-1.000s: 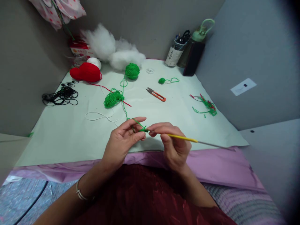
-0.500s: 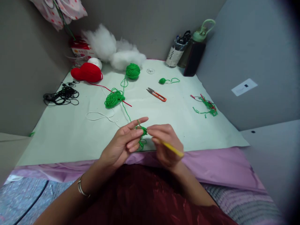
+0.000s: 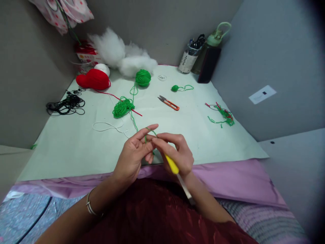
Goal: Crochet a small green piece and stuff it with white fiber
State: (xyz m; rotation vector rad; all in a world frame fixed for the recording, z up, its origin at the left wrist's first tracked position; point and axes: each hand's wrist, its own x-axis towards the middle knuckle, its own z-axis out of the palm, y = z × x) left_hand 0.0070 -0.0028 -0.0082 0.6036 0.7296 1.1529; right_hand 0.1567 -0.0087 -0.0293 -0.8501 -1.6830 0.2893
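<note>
Holding green yarn (image 3: 153, 131) in the left hand (image 3: 133, 152), over the near edge of the table (image 3: 203, 135). Left thumb and fingers pinched together on it, index finger stretched out with a strand looped over. Right hand (image 3: 176, 152) close against the left one, fingertips about meeting, fingers closed round a yellow-handled tool (image 3: 172, 164). Handle slants down toward the body, metal shaft out the back end; front tip hidden by fingers, can't tell what it catches. Piece between the fingertips mostly covered, just bits of green showing.

Strand runs up from the left hand to a loose green bundle (image 3: 123, 108), which lies left of centre. Green ball (image 3: 143, 78) behind that, in front of white stuffing (image 3: 109, 49). Snips (image 3: 169, 102) with orange handles lie mid-table, blades pointing away to the left. Small green piece (image 3: 175, 88) with a tail behind them. Red yarn (image 3: 93, 79) and black cord (image 3: 68, 103) at left, white string (image 3: 109, 126) nearer the hands. Scraps (image 3: 225, 115), green and red, at right. Jar (image 3: 188, 61) of pens, bottle (image 3: 215, 40) and leaning phone (image 3: 209, 64) at back right.
</note>
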